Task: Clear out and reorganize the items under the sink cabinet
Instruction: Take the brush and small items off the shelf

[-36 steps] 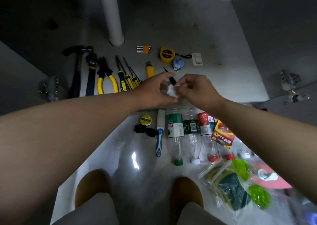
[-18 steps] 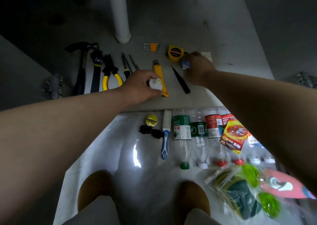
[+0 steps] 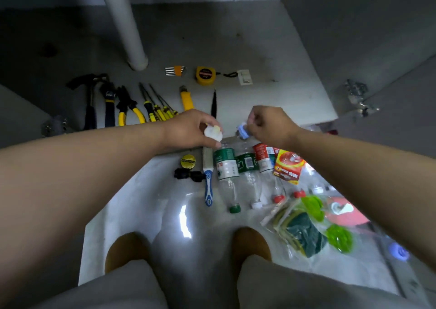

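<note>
Nearest, clear plastic bottles (image 3: pixel 226 174) lie on the glossy white floor (image 3: pixel 141 214) against the cabinet's front edge. Above them, the left hand (image 3: pixel 188 129) pinches a small white object (image 3: pixel 212 132); the right hand (image 3: pixel 269 124) pinches a small blue-and-white roll (image 3: pixel 243 131). Beyond, a yellow tape measure (image 3: pixel 205 75) lies on the grey cabinet floor (image 3: pixel 271 56).

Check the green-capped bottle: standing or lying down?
Lying down. The green-capped bottle rests on its side on the floor, cap toward the person, in a row with other bottles.

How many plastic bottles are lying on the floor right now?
4 clear plastic bottles lie side by side before the cabinet: green-capped, white-capped, red-capped, and another red-capped under the red packet. More may hide behind the right arm.
</note>
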{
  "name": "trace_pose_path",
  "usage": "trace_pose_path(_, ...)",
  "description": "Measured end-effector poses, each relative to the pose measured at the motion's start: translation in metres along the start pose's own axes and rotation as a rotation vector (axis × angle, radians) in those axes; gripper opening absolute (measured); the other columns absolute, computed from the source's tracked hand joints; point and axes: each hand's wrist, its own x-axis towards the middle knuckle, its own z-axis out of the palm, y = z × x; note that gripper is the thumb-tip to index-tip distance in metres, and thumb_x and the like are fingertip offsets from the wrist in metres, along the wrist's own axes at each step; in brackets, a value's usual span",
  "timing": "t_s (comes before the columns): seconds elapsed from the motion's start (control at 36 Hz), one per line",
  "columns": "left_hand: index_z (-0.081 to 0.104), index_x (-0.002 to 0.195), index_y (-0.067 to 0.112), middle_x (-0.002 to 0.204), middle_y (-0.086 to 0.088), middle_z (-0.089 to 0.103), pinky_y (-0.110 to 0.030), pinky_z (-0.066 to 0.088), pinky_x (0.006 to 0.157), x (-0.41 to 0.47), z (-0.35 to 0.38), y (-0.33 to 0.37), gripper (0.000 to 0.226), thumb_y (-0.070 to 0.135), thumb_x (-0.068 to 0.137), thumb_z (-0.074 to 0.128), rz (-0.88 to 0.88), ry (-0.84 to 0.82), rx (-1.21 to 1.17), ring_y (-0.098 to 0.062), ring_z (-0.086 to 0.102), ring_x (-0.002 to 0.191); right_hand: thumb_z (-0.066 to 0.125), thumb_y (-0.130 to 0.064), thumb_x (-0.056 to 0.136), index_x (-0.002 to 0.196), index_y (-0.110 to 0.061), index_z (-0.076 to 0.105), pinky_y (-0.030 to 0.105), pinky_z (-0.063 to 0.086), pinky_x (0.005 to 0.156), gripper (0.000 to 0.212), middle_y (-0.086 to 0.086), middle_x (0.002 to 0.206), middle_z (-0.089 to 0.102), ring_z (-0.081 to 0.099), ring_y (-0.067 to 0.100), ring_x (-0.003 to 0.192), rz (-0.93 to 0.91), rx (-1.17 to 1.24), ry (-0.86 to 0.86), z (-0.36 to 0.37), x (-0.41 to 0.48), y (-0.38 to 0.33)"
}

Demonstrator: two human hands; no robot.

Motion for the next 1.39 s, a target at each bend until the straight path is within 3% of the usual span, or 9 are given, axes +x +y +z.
trace_pose_path(0.17,0.072,0.116,0.024,0.111,-0.007,0.069,-0.041,0.055,0.094,-0.016,0.030,0.045,0.042,0.033,0.078,0.087,0.022,-0.166,0.169,-0.022,0.065,0.102,0.074,-0.024,0.086,0.079,-0.016,0.063,0.021,0.044,0.062,0.015,0.000,0.074,0.066,0.058,0.015,0.068,0.086,0.078,-0.049,-0.006,-0.086,0.031)
trace_pose_path(0.39,0.072,0.111,0.028,0.110,-0.001,0.069,-0.035,0.059,0.086,-0.040,0.088,0.100,0.035,0.035,0.080,0.085,0.082,-0.238,0.182,-0.019,0.067,0.097,0.070,-0.016,0.083,0.081,-0.016,0.064,0.036,0.053,0.073,0.007,0.002,0.081,0.068,0.064,0.023,0.078,0.345,0.187,-0.068,0.000,-0.221,0.082)
trace_pose_path(0.47,0.071,0.114,0.025,0.109,0.001,0.068,-0.024,0.062,0.070,-0.044,0.114,0.114,0.034,0.029,0.083,0.083,0.074,-0.283,0.100,-0.015,0.073,0.086,0.069,-0.012,0.080,0.074,-0.019,0.062,0.026,0.051,0.062,0.012,0.005,0.078,0.070,0.063,0.017,0.068,0.467,0.262,-0.055,0.016,-0.270,0.103)
trace_pose_path(0.64,0.073,0.116,0.024,0.110,-0.004,0.064,-0.025,0.063,0.070,-0.044,0.168,0.125,0.037,0.018,0.081,0.084,0.050,-0.297,-0.073,-0.023,0.068,0.097,0.072,-0.009,0.077,0.076,-0.015,0.071,0.005,0.036,0.041,0.007,-0.003,0.065,0.072,0.059,-0.008,0.044,0.763,0.400,-0.023,0.060,-0.337,0.145)
trace_pose_path(0.83,0.073,0.122,0.032,0.114,0.007,0.073,-0.029,0.057,0.089,-0.033,0.204,0.102,0.046,0.018,0.080,0.085,0.032,-0.327,-0.096,-0.012,0.067,0.103,0.078,-0.022,0.079,0.076,-0.020,0.076,0.021,0.043,0.065,0.004,0.002,0.080,0.075,0.070,0.019,0.085,0.970,0.372,0.090,0.098,-0.343,0.177)
trace_pose_path(0.94,0.075,0.117,0.037,0.093,0.021,0.074,-0.006,0.045,0.051,-0.028,0.212,0.086,0.045,0.014,0.080,0.085,-0.028,-0.324,-0.171,0.009,0.065,0.072,0.079,-0.024,0.082,0.086,-0.022,0.078,0.019,0.045,0.074,0.004,0.005,0.094,0.077,0.070,0.022,0.097,1.046,0.435,0.215,0.113,-0.333,0.186)
trace_pose_path(1.11,0.073,0.115,0.025,0.107,0.003,0.071,-0.031,0.051,0.090,-0.022,0.223,0.072,0.043,0.006,0.078,0.085,-0.036,-0.306,-0.164,-0.016,0.066,0.099,0.065,-0.008,0.087,0.108,-0.015,0.075,0.021,0.045,0.085,0.024,0.010,0.110,0.074,0.067,0.027,0.109,1.093,0.494,0.264,0.128,-0.322,0.193)
trace_pose_path(1.25,0.069,0.117,0.020,0.108,-0.001,0.070,-0.024,0.051,0.079,-0.021,0.232,0.075,0.044,0.008,0.078,0.086,-0.025,-0.317,-0.133,-0.021,0.069,0.093,0.054,-0.006,0.087,0.101,-0.018,0.066,0.024,0.042,0.074,0.022,0.007,0.104,0.069,0.065,0.028,0.099,1.123,0.509,0.411,0.126,-0.320,0.171)
trace_pose_path(1.39,0.069,0.115,0.021,0.106,0.002,0.071,-0.019,0.053,0.074,-0.022,0.247,0.086,0.043,0.013,0.077,0.087,0.038,-0.340,-0.033,-0.017,0.070,0.088,0.061,-0.009,0.091,0.095,-0.021,0.068,0.035,0.052,0.069,0.014,0.009,0.081,0.066,0.065,0.027,0.075,0.756,0.782,0.515,0.105,-0.315,0.123)
